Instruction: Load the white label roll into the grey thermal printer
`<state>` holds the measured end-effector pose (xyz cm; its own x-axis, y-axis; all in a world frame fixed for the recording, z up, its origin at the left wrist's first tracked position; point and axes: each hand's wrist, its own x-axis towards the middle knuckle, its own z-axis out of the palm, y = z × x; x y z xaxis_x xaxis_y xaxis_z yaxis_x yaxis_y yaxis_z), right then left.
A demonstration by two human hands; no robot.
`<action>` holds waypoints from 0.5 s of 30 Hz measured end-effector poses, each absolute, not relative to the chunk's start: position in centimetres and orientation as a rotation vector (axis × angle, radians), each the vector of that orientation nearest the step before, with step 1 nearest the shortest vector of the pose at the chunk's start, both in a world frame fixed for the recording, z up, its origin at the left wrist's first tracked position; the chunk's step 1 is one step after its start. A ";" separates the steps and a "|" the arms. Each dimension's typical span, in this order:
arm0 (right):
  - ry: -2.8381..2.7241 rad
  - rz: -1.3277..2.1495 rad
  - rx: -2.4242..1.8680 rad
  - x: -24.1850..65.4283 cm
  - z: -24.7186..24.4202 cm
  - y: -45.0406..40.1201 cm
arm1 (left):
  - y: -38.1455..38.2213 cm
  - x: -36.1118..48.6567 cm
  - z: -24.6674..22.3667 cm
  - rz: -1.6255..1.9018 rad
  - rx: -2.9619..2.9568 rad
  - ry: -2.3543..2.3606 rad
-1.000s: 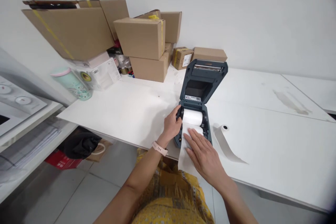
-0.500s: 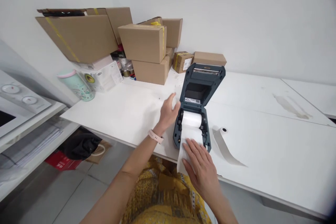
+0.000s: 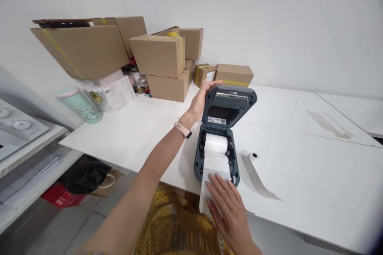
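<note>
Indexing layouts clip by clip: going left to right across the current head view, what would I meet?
White appliance with dials, mint tumbler, two stacked cardboard boxes, open printer, loose paper roll.

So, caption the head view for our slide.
Left hand on the raised printer lid, right hand on the paper.

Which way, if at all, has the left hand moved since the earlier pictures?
Yes: judged against the printer base, the left hand has moved forward, from beside the paper roll to the upper left corner of the raised lid.
</note>
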<state>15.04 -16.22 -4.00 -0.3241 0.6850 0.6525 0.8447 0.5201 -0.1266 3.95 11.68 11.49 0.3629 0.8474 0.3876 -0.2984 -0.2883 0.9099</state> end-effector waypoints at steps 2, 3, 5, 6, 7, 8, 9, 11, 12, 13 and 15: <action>-2.084 -0.297 -1.236 15.1 -4.2 -16.2 | 8.6 3.2 10.1 1.309 1.627 0.532; -2.077 -0.290 -1.230 15.1 -4.3 -16.2 | 7.2 2.6 9.5 1.342 1.721 0.550; -2.067 -0.279 -1.195 15.2 -4.6 -16.3 | 4.6 1.4 8.3 1.346 1.854 0.563; -2.061 -0.277 -1.174 15.3 -4.7 -16.3 | 3.5 0.8 7.7 1.332 1.909 0.560; -2.060 -0.278 -1.154 15.3 -4.8 -16.4 | 2.7 0.2 7.1 1.319 1.965 0.551; -2.060 -0.284 -1.134 15.4 -5.0 -16.5 | 2.0 -0.3 6.5 1.291 2.021 0.547; -2.062 -0.294 -1.118 15.5 -5.1 -16.7 | 1.4 -0.8 5.9 1.268 2.066 0.542; -2.075 -0.314 -1.094 15.7 -5.4 -16.9 | 0.5 -1.5 4.5 1.225 2.136 0.539; -2.083 -0.319 -1.083 15.7 -5.6 -17.0 | 0.1 -1.8 3.8 1.211 2.158 0.543; -2.087 -0.316 -1.074 15.7 -5.7 -17.2 | -0.3 -2.0 3.1 1.199 2.176 0.549; -2.082 -0.286 -1.051 15.8 -5.8 -17.7 | -1.0 -2.2 1.8 1.199 2.191 0.560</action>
<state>15.80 -17.74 -5.77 -0.3621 0.5883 0.7231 0.7615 0.6341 -0.1345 -2.20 -1.00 1.82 0.5094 0.6013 0.6156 0.0864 -0.7475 0.6586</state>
